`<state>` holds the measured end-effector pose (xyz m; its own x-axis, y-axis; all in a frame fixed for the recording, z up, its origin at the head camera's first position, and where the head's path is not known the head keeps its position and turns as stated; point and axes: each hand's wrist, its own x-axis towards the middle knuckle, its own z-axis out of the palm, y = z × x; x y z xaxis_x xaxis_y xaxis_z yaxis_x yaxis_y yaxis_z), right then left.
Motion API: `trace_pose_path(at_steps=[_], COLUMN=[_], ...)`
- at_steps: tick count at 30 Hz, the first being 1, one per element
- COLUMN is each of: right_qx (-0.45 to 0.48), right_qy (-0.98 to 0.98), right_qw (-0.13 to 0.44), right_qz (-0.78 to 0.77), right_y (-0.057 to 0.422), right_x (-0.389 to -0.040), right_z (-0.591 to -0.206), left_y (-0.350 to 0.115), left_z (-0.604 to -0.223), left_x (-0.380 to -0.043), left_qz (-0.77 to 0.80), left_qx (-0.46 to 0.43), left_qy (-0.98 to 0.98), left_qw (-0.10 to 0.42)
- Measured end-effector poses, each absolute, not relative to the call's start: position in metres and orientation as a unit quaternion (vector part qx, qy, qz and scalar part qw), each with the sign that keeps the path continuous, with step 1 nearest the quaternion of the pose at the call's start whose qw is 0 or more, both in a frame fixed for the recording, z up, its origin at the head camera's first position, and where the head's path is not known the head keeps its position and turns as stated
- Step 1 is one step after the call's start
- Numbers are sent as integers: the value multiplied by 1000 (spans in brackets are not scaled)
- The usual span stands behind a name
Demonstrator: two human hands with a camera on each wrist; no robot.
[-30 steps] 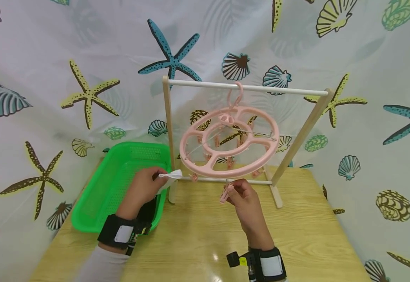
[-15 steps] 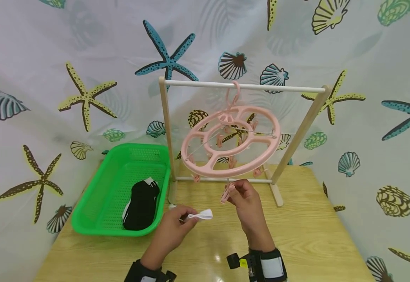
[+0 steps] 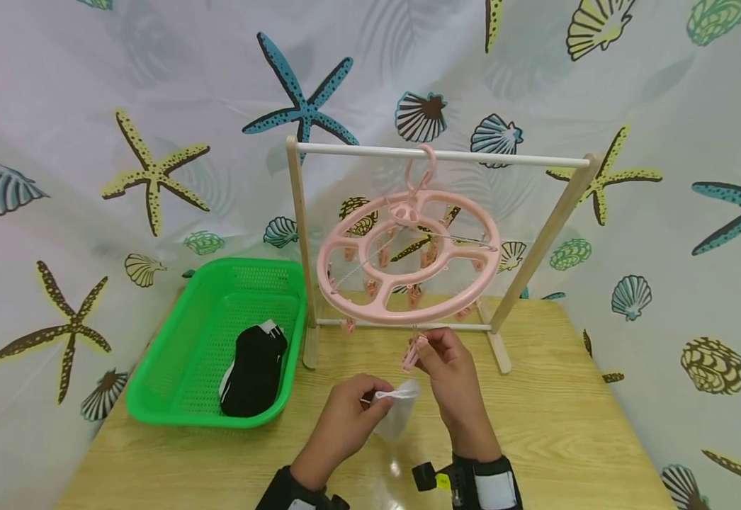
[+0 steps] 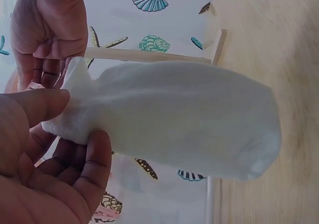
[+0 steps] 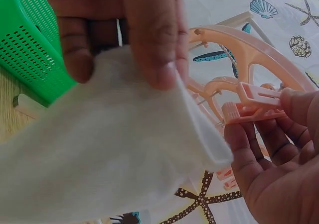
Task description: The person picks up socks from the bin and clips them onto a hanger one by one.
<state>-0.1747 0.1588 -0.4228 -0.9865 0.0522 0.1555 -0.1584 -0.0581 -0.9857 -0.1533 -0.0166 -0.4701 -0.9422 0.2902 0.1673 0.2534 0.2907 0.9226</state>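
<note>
My left hand [image 3: 350,411] pinches a white sock [image 4: 184,117] by its cuff, between thumb and fingers, and the rest of the sock hangs down. My right hand [image 3: 450,375] squeezes a pink clothespin [image 5: 256,102] between thumb and fingers; its jaws are apart with nothing between them. That clothespin hangs from the front rim of a round pink drying hanger [image 3: 383,312]. In the head view the sock's cuff is just below and left of the clothespin. The right wrist view has the cuff's edge close to the clothespin's jaws.
A wooden rack with a white top bar [image 3: 358,150] carries the hanger, which has several other pink clothespins. To the left, a green basket [image 3: 173,397] contains black socks [image 3: 254,372] with a white one partly under them. A patterned cloth [image 3: 230,64] hangs behind the wooden table [image 3: 555,425].
My left hand has brought the white sock from over the green basket rightward and nearer to me, up to the clothespin. My right hand stays at the clothespin.
</note>
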Motion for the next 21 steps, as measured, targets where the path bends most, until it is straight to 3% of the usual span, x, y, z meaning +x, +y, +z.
trace_pose_path(at_steps=[12,21], right_qx=[30,38], right_qy=[-693,-700], right_qw=[83,84], right_qz=[715,708], right_y=[160,158], right_x=[-173,-174], right_z=[-424,-422], left_y=[-5,-1], left_z=[-456,-449], left_x=[-169,-172], left_qz=[565,598], left_qx=[180,156], left_qy=[804,785], left_qw=[-44,-52])
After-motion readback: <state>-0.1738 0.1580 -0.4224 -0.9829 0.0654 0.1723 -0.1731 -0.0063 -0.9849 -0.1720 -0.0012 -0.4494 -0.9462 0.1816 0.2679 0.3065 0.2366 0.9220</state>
